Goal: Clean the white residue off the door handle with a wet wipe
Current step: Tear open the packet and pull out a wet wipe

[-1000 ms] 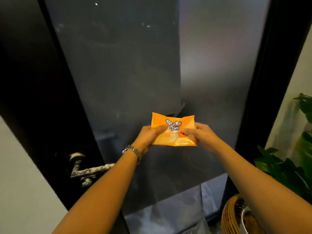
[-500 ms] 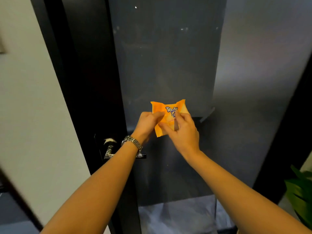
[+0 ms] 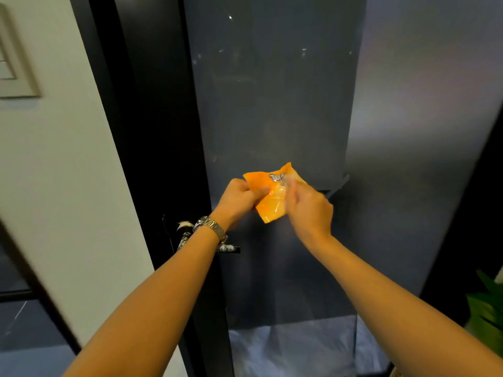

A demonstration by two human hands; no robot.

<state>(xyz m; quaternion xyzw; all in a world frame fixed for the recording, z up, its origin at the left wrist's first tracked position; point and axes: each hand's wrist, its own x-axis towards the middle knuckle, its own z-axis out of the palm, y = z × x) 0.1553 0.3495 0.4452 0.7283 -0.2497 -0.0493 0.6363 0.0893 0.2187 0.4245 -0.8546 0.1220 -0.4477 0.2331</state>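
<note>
Up front, both left hand [image 3: 239, 198] and right hand [image 3: 309, 208] grip the orange wipe packet [image 3: 272, 202]

On my feed the carrier is the dark door [image 3: 163, 131]: black upright strip on the L, frosted glass panel [image 3: 272, 104] just R of it. Fixed low on the strip is the door handle [image 3: 184, 239], a lever pointing R, speckled w/ white residue. Its mid part is hidden from me. Bottom L shows dark floor [image 3: 27, 322]. At the panel's foot there's a pale crumpled sheet [image 3: 285, 349], can't tell what it is. Green leaves [image 3: 487, 308] sit low at the far R edge.
</note>
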